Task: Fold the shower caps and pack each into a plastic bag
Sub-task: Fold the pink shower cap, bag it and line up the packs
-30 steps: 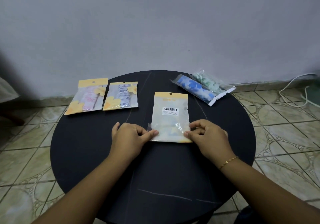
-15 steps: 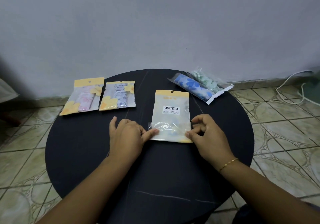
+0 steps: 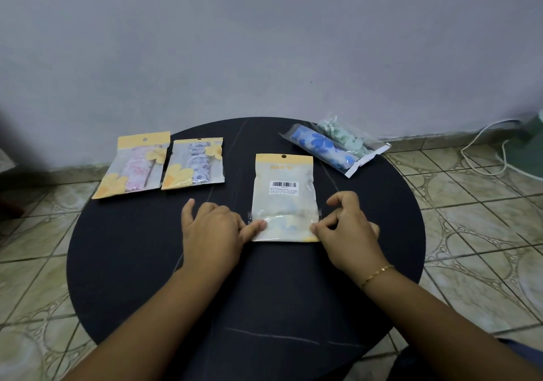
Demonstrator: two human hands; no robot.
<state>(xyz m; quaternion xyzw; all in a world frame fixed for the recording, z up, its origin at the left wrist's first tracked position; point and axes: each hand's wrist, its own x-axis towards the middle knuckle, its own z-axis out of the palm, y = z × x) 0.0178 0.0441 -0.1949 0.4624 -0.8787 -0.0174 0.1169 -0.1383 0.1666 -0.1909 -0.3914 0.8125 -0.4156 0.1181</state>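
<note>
My left hand (image 3: pixel 211 230) lies flat on the surface (image 3: pixel 147 263), fingers loosely spread, thumb tip pressing the lower left corner of the plastic bag (image 3: pixel 284 201). It grips nothing; it only pins that corner down. My right hand (image 3: pixel 346 230) is half curled at the bag's lower right corner, thumb and forefinger pinched on the edge there, the other fingers bent and lifted clear. A thin gold bracelet (image 3: pixel 377 273) sits on that wrist.

The bag lies flat between both hands, near the centre of the round dark surface, back side up, with a barcode label (image 3: pixel 283 186) showing and its yellow header pointing to twelve o'clock. Through the frosted plastic I can make out a pale folded shower cap with bluish print low in the bag.

Out at ten o'clock, two more packed bags lie side by side, front up with yellow flowers: the pink-cap bag (image 3: pixel 133 166) hanging a little over the surface's edge, and the blue-and-white-cap bag (image 3: pixel 195 163) just beside it. At one o'clock, near the far rim, a rolled blue floral cap in a clear sleeve (image 3: pixel 320 148) lies touching a rolled green cap in a clear sleeve (image 3: pixel 343 135). Beyond, at two o'clock, a white cable (image 3: pixel 482 151) trails over the tiled floor (image 3: pixel 470 219) by the wall (image 3: pixel 264 42).
</note>
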